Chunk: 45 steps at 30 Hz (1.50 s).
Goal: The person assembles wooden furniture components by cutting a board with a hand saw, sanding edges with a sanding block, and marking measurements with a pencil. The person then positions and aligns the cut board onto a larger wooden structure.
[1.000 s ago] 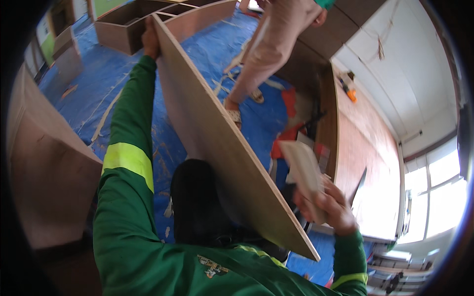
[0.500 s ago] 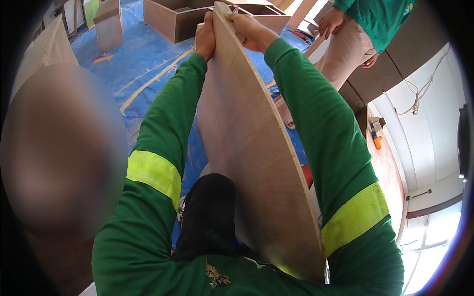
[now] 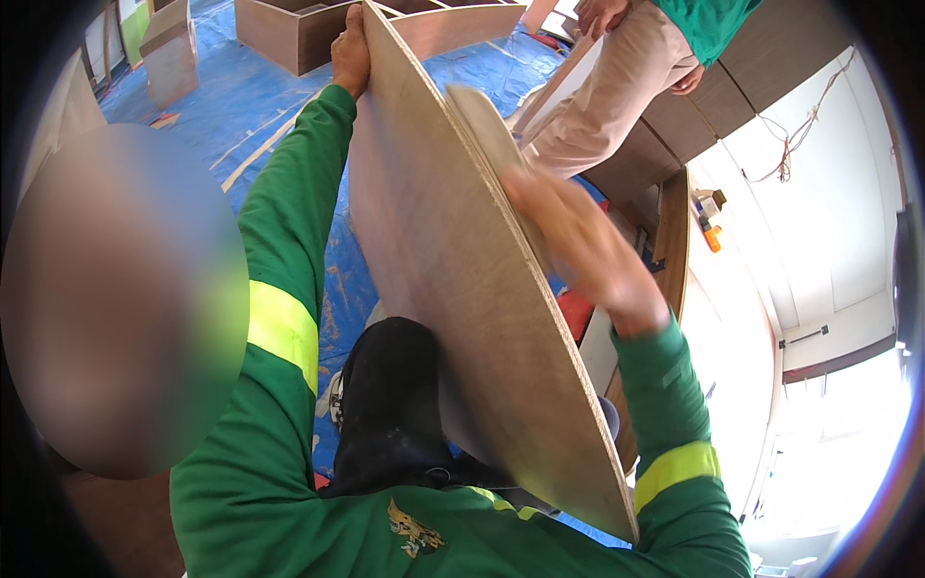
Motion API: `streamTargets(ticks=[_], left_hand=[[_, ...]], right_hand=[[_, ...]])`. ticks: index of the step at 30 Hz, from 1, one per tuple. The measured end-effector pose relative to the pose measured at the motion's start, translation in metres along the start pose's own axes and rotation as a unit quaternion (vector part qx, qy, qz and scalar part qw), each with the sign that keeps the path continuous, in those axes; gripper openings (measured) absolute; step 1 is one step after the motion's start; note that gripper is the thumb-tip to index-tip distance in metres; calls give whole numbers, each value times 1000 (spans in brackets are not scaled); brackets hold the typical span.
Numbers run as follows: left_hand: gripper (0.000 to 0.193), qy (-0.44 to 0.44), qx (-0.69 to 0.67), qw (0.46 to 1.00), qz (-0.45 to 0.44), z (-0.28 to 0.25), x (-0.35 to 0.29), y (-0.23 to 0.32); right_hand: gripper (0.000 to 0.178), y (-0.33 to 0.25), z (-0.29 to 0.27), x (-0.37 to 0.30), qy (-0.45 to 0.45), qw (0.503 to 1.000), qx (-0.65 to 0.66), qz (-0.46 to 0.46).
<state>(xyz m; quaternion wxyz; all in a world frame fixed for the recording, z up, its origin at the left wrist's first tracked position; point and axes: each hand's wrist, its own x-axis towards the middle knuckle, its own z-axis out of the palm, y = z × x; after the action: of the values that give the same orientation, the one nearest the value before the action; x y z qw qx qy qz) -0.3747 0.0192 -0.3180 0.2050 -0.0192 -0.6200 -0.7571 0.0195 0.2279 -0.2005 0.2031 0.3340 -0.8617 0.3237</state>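
Observation:
A large curved-edged plywood panel (image 3: 434, 222) stands on edge, tilted, between my arms and against my body. My left hand (image 3: 351, 53) is closed around its far upper end. Along the panel's right side is my right hand (image 3: 568, 226), smeared by motion, its fingers wrapped over a long pale flat block (image 3: 487, 120). That block lies close along the panel's edge; its exact kind is too blurred to tell. My dark-trousered knee (image 3: 393, 385) is on the panel's left side.
Blue sheeting (image 3: 275, 111) covers the floor. An open wooden cabinet frame (image 3: 275, 34) lies ahead, with a wooden box (image 3: 171, 58) to its left. A person in light trousers (image 3: 617, 91) stands at the far right. An orange-handled tool (image 3: 710, 236) lies farther right.
My right hand has left the panel's far end and come nearer along its right edge, now with a pale block. My left hand still grips the far end; the view has shifted.

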Motion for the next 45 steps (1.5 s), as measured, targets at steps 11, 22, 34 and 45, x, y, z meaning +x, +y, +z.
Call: streamTargets(ticks=[11, 22, 34, 45], left_hand=[[95, -12, 128, 984, 121, 4, 14, -15], [69, -19, 242, 960, 137, -16, 40, -32], [89, -56, 117, 992, 6, -13, 6, -29], [59, -247, 61, 917, 308, -34, -267, 202]], right_hand=[[59, 24, 21, 131, -78, 926, 133, 345], [50, -193, -72, -95, -76, 923, -25, 375], [76, -384, -133, -275, 5, 759, 40, 650], [55, -325, -118, -360, 383, 736, 88, 552]])
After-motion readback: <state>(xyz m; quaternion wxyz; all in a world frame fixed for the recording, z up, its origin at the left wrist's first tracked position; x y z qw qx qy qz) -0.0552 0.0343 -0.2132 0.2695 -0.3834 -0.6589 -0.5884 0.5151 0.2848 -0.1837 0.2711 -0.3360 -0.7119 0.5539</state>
